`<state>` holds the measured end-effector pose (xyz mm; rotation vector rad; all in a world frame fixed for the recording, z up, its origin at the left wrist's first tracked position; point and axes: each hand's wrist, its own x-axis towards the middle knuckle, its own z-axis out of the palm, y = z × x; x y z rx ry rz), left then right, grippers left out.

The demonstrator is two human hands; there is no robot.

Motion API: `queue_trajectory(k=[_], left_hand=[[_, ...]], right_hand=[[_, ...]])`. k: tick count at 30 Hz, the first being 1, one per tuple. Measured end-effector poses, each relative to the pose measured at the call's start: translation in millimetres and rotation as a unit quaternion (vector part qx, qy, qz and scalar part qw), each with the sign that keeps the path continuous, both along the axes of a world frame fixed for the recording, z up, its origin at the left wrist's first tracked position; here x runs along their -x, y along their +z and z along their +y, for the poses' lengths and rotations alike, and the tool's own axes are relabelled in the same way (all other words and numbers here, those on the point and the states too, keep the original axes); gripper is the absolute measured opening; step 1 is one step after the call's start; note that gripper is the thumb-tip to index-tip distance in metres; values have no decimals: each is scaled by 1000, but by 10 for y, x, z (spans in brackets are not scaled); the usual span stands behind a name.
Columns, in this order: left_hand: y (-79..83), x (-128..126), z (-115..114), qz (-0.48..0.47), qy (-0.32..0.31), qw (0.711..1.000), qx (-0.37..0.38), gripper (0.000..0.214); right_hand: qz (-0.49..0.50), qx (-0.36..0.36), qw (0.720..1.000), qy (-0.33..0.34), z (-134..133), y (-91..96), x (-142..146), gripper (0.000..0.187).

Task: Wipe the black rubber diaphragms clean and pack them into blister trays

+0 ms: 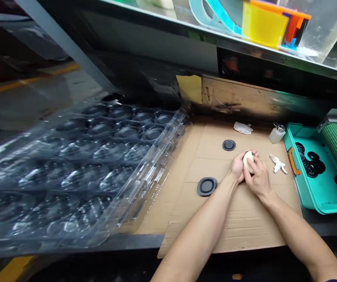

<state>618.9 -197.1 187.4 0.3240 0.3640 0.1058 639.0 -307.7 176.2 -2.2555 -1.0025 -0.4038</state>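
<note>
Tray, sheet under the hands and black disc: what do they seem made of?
The tray looks like thin clear plastic, glossy with moulded wells. The sheet looks like matte brown corrugated cardboard, with fold creases. The disc is matte black, possibly rubber or plastic.

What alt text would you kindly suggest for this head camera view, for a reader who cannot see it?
The left hand and right hand hold a white cloth on a round black disc above brown cardboard; a clear plastic tray lies left, a teal bin right.
</note>
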Motion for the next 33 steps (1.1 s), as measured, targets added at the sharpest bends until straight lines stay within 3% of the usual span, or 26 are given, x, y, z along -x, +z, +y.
queue_trajectory(k=[2,5,9,13,16,20,24,26,30,33], left_hand=[[-5,-9,12,-6,6,1000,-3,31],[-5,-4,40,-25,13,999,-17,29],[-8,1,45,-18,10,999,-32,30],[-32,-12,27,-41,1,998,-51,29],[-36,-19,35,-21,-3,999,-45,30],[-22,-10,53,-20,6,998,-52,34],[-31,-2,65,-30,-11,997,-65,37],[-49,-7,64,-40,-14,996,-80,37],[-84,-13,50,-36,-13,994,-106,36],[-95,-3,43,-43,9,993,-114,36]], right_hand=[[0,-3,1000,15,4,-23,-23,40],[-6,-16,1000,-17,26,-44,-70,39],[-5,16,1000,23,33,-32,-115,40],[9,24,999,-38,10,5,-144,41],[0,31,999,23,3,5,-120,41],[16,34,999,-28,9,-5,-91,41],[14,30,999,7,-28,-1,-154,40],[29,5,999,-27,-69,7,-241,39],[59,-52,996,-33,-162,42,-364,56],[75,-27,997,-13,-182,109,-296,66]])
